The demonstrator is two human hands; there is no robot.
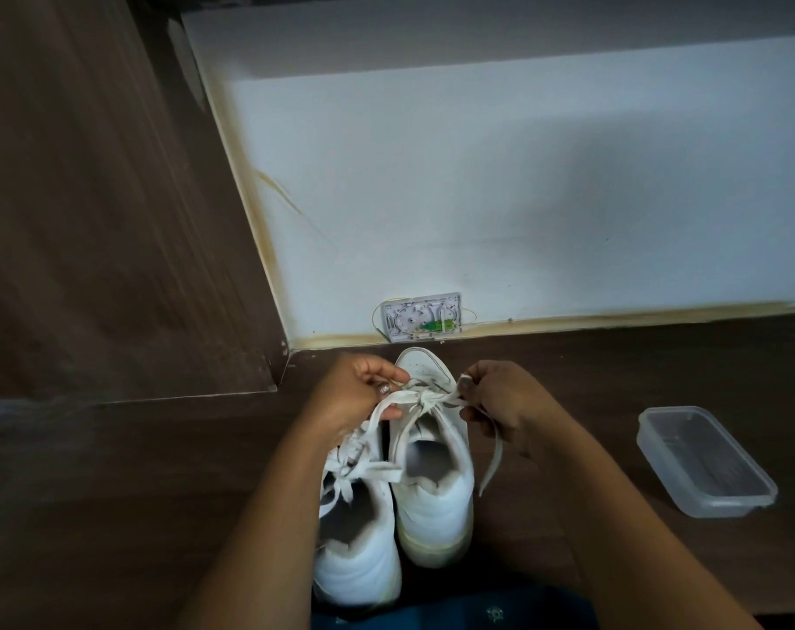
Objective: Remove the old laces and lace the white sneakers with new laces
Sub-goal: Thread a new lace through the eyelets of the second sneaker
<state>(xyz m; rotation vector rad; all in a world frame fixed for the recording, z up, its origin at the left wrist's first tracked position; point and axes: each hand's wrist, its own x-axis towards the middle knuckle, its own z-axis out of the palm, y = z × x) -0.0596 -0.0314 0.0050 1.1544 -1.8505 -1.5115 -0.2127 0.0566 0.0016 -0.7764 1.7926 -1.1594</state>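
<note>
Two white sneakers stand side by side, heels to the camera, on a dark wooden floor (113, 493): the left sneaker (359, 552) nearer, the right sneaker (436, 493) farther forward. Both hands work the right sneaker's lace (425, 397), the left hand (354, 393) and right hand (500, 397) each pinching a strand between curled fingers. One clear plastic container (705, 461) sits well apart to the right, and one wall box (425, 316) is mounted at the base of the white wall.
</note>
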